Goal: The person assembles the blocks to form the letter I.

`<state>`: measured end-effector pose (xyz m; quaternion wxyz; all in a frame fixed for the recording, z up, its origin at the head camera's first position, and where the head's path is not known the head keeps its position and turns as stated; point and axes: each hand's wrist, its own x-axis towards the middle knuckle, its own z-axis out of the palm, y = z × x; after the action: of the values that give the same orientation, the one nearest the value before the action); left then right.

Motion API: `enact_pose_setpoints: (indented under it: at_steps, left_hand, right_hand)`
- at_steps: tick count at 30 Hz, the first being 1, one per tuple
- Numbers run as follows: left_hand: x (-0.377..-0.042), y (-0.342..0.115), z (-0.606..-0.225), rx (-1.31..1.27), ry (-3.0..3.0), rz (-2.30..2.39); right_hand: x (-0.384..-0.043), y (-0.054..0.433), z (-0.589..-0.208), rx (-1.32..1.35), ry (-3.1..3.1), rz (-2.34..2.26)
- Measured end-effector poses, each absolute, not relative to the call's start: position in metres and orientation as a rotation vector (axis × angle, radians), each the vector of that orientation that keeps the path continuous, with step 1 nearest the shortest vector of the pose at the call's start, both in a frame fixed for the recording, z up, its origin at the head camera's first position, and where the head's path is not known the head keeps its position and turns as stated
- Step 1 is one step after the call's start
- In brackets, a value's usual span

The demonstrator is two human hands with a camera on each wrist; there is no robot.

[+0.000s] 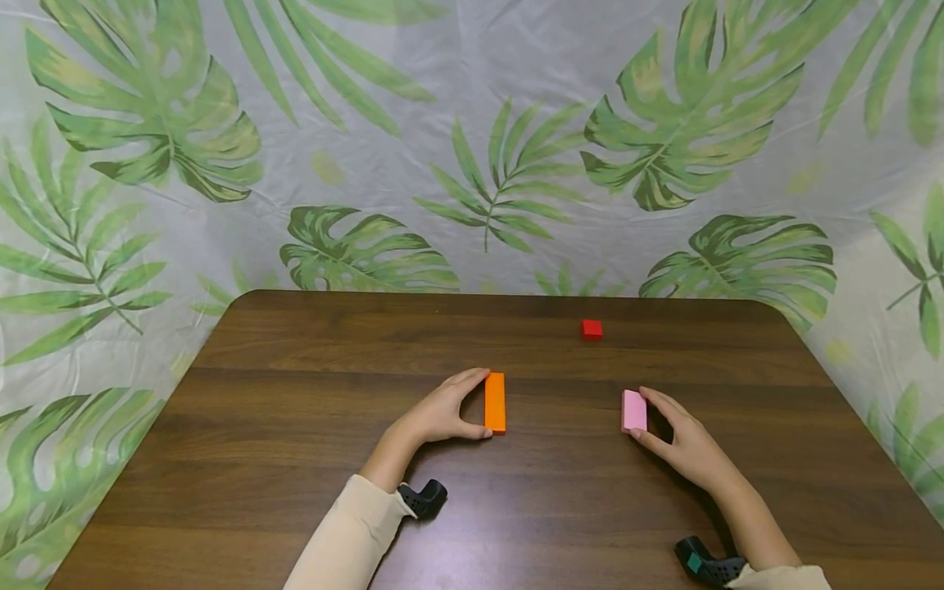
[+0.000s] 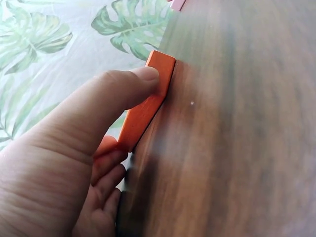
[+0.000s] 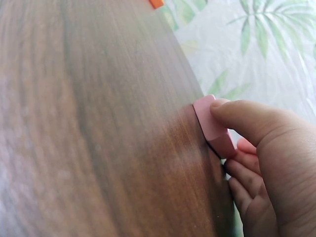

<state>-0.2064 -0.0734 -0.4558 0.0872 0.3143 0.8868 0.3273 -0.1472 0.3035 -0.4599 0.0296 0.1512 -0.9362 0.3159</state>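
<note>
A long orange block (image 1: 495,403) lies on the wooden table, its length running away from the person. The left hand (image 1: 444,407) pinches it by its two ends, thumb at the near end and a fingertip at the far end. In the left wrist view the thumb presses on the end of the orange block (image 2: 147,111). To the right, a shorter pink block (image 1: 633,411) is pinched the same way by the right hand (image 1: 687,442). The right wrist view shows the thumb against the near face of the pink block (image 3: 211,121).
A small red block (image 1: 592,329) sits near the far edge of the brown table (image 1: 369,336). Behind the table hangs a leaf-patterned cloth (image 1: 516,49). Black devices are strapped at the left wrist (image 1: 426,499) and the right wrist (image 1: 710,562).
</note>
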Motion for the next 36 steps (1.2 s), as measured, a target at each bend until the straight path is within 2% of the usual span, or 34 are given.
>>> enact_pose_setpoints:
  at_steps: [23,36]
  left_hand:
    - [-0.2064,-0.0762,-0.4563,0.898,2.635,1.053]
    - [-0.2044,-0.0784,-0.4595,1.061,2.702,1.127]
  right_hand:
    - [-0.1474,0.3039,-0.4592,0.48,-2.882,0.969]
    - [-0.1464,0.3037,-0.4594,0.465,-2.895,0.993]
